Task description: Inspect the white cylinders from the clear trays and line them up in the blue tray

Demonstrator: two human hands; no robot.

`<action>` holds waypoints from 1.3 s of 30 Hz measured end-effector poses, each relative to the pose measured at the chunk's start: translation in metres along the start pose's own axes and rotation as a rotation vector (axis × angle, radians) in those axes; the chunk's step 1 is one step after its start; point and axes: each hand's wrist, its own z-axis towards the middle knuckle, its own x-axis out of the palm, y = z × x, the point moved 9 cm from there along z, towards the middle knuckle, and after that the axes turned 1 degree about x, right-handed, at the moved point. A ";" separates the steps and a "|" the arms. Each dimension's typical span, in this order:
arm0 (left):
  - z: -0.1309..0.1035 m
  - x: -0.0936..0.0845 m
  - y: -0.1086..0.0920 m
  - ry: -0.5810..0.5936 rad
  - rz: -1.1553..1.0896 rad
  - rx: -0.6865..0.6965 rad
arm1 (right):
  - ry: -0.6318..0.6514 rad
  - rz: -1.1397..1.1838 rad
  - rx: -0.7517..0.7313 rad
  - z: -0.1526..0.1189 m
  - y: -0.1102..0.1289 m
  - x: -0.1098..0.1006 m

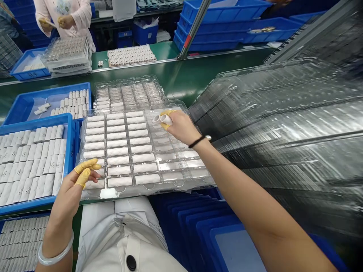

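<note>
My right hand (178,122), with yellow finger cots, grips white tubes (166,119); two open round ends face left. It is over the fourth column of a clear plastic tray (167,155), whose cells there hold no tubes. Rows of white wrapped tubes (117,152) lie in the three left columns. My left hand (82,177), also in yellow finger cots, is at the tray's left front edge, its fingers loosely bent and apart, with nothing visible between them. Its fingertips partly cover the cells there. Left of it, a blue bin (70,151) holds upright rows of white tubes.
Behind the tray lies another clear tray (130,92) with tubes. A second blue bin (17,107) stands back left. Tall stacks of clear trays (283,124) rise at right. Across the green belt (181,73), a person (65,22) handles parts. Blue bins (204,230) are stacked below.
</note>
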 end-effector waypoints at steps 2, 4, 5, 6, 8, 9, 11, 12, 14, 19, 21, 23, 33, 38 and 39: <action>-0.001 -0.002 0.002 -0.002 0.029 -0.007 | 0.000 -0.060 -0.032 0.028 0.000 0.005; -0.003 -0.007 0.005 -0.016 0.061 -0.018 | 0.004 -0.100 -0.059 0.051 0.001 0.012; -0.003 -0.011 0.006 -0.026 0.074 -0.025 | 0.013 -0.121 -0.075 0.059 0.002 0.017; -0.004 -0.015 0.007 -0.036 0.083 -0.032 | 0.023 -0.140 -0.092 0.066 0.002 0.022; -0.005 -0.026 0.010 -0.063 0.092 -0.044 | 0.043 -0.167 -0.124 0.076 0.003 0.030; -0.005 -0.033 0.012 -0.079 0.094 -0.052 | 0.052 -0.176 -0.137 0.078 0.003 0.034; -0.004 -0.049 0.015 -0.126 0.094 -0.065 | 0.067 -0.187 -0.163 0.079 0.003 0.039; -0.004 -0.058 0.017 -0.152 0.095 -0.071 | 0.075 -0.190 -0.177 0.078 0.004 0.040; -0.004 -0.074 0.019 -0.202 0.104 -0.082 | 0.093 -0.202 -0.203 0.072 0.005 0.043; -0.005 -0.103 0.013 -0.304 0.137 -0.085 | 0.134 -0.259 -0.241 0.052 0.007 0.047; -0.005 -0.108 0.010 -0.323 0.132 -0.082 | 0.139 -0.301 -0.243 0.048 0.007 0.048; -0.005 -0.112 0.008 -0.337 0.127 -0.073 | 0.132 -0.371 -0.230 0.047 0.006 0.049; 0.000 -0.139 0.008 -0.374 0.206 -0.027 | 0.193 -0.464 -0.226 0.046 0.020 0.045; 0.010 -0.161 0.010 -0.411 0.422 -0.071 | 0.197 -0.438 -0.137 0.044 0.023 0.044; 0.015 -0.163 0.012 -0.383 0.496 -0.096 | 0.193 -0.412 -0.089 0.043 0.020 0.043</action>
